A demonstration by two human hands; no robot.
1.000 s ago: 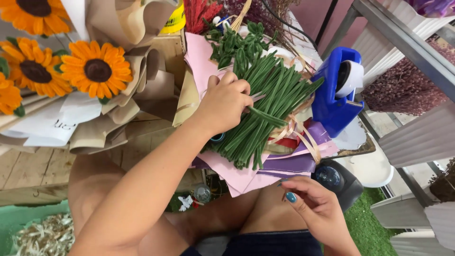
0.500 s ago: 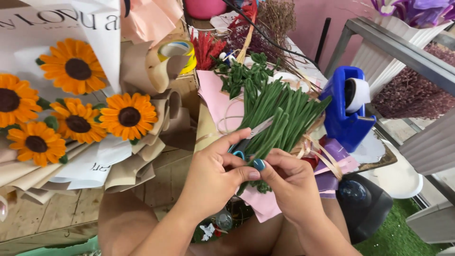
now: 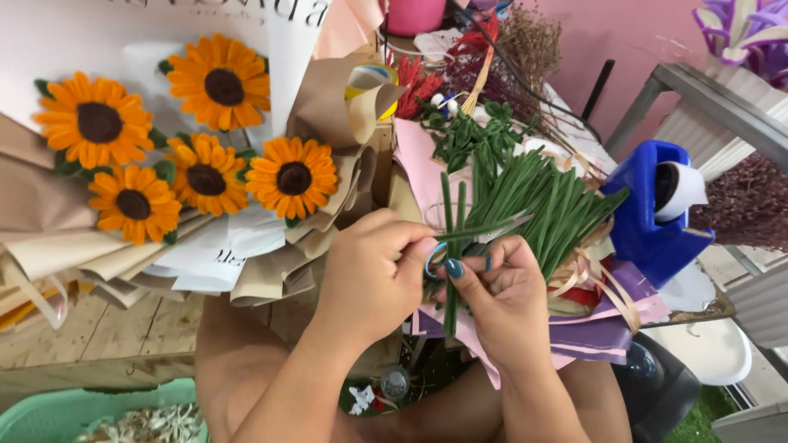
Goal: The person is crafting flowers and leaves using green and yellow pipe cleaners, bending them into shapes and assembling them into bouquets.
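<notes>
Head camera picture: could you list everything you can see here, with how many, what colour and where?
orange fabric sunflowers: five, orange with dark centres, left, wrapped in tan and white paper
green stems: a bundle, green, centre right on pink and purple paper sheets
blue plastic tape dispenser: one, blue, right
blue-handled scissors: one, between the hands
red dried sprigs: a few, top centre
teal plastic basket: one, bottom left
left hand: on the scissors
right hand: holding two upright stems
</notes>
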